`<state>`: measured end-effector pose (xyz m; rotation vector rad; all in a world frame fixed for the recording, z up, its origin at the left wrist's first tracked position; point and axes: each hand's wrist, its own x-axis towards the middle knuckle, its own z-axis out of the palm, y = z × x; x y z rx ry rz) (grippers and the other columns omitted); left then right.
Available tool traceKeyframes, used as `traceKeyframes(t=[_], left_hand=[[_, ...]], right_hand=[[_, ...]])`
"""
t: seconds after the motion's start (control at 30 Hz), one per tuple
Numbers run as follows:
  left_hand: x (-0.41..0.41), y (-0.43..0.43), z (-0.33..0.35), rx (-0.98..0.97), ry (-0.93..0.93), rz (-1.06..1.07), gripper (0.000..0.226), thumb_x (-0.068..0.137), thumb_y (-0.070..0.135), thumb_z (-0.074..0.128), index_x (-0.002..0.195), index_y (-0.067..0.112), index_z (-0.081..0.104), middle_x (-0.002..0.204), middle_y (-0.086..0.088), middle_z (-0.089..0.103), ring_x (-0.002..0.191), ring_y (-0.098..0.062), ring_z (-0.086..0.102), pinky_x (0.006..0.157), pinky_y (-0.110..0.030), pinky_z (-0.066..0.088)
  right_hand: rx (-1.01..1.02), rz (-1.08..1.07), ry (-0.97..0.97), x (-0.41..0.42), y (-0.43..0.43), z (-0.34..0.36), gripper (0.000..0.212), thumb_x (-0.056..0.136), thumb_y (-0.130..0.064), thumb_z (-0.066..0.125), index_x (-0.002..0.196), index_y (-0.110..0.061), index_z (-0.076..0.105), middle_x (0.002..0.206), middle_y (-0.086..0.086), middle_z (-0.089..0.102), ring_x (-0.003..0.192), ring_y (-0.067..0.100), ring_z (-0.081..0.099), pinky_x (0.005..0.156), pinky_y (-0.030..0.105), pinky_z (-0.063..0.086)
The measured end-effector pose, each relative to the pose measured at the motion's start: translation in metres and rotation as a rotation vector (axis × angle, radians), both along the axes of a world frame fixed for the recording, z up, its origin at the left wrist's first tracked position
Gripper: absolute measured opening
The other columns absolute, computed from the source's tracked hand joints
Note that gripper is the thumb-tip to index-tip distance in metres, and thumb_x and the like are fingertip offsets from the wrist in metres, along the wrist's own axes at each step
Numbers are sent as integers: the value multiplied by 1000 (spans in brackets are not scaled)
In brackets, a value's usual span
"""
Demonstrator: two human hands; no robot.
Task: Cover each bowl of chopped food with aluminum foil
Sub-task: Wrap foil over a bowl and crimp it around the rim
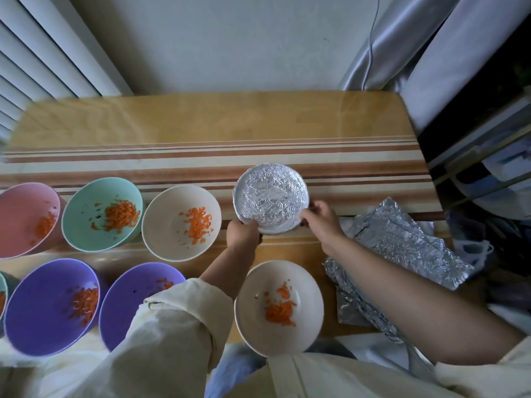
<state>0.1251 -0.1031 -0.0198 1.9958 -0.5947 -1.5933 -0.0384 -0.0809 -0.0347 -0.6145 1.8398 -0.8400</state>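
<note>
Both of your hands are on the foil-covered bowl (271, 198), which sits right of centre on the worktop (201, 122). Your left hand (242, 232) curls round its rim at about 7 o'clock, and your right hand (321, 222) pinches the rim at about 4 o'clock. The foil looks wrapped over the whole rim, so this bowl seems close to done.

What the next move turns on is the pile of foil sheets (402, 248). It lies at roughly 4 o'clock from the covered bowl, just beside your right forearm, with its long axis running from 11 to 5 o'clock. Your right hand is clearly the nearer one for it.

The closest open bowl is the white bowl (278, 308) of chopped orange food at 6 o'clock, between your forearms. Five more uncovered bowls lie out toward 8 and 9 o'clock.
</note>
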Motion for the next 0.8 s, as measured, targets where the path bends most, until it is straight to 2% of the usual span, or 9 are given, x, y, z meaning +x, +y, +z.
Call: traceKeyframes(t=[0.07,0.13,0.2,0.33,0.47,0.57,0.63,0.7,0.8], left_hand=[[3,-1,-6,-30,-159,-62,28,79,17,60,94,-6,64,83,-24,68,80,-38,69,83,-49,58],[3,-3,-18,-60,-258,-105,37,72,26,58,93,-4,67,88,-26,71,86,-41,70,83,-52,58],[4,-6,-25,-58,-326,-111,41,68,32,54,89,-1,68,84,-23,72,83,-39,71,80,-52,58],[3,-5,-13,-59,-364,-103,22,82,14,53,79,-3,67,76,-22,70,77,-38,70,78,-50,59],[3,-7,-12,-66,-365,-82,21,85,10,53,73,-1,65,76,-22,70,77,-39,70,77,-48,59],[5,-9,-16,-62,-354,-74,22,82,11,54,63,5,61,71,-21,69,73,-39,70,77,-52,59],[4,-7,-14,-53,-337,-93,21,79,16,53,63,5,61,72,-21,70,74,-39,71,78,-52,59],[2,-4,-6,-49,-308,-122,26,71,23,50,69,1,64,71,-20,70,76,-39,71,79,-51,59],[-3,1,6,-13,-246,-178,20,72,18,56,69,0,63,55,-11,63,68,-33,70,80,-50,59]], right_hand=[[-14,15,35,1,2,0,25,83,-24,69,104,-16,60,97,-1,66,90,16,62,79,32,50],[-43,-26,156,0,-2,0,29,78,-33,74,97,-13,67,91,-1,70,84,16,65,76,32,53],[-11,-71,216,-2,-8,0,26,72,-35,80,85,-14,72,82,0,72,76,19,69,75,37,58],[61,-120,94,1,-14,0,19,65,-17,86,64,-19,67,74,5,72,69,22,71,70,45,60],[35,-225,-3,3,-15,3,21,68,-6,84,83,-4,69,78,7,70,69,20,69,68,39,60],[89,-234,-114,2,-12,7,29,73,-21,83,89,-2,67,89,10,70,76,24,69,72,44,60],[203,-176,-281,0,-7,16,31,78,-25,80,93,-3,64,89,12,68,73,25,67,68,43,60],[295,-110,-424,1,-3,25,31,78,-16,79,96,1,61,86,18,66,67,28,66,60,39,60],[242,-83,-346,0,-5,26,21,77,2,76,89,5,59,88,21,68,69,28,68,56,36,60]])
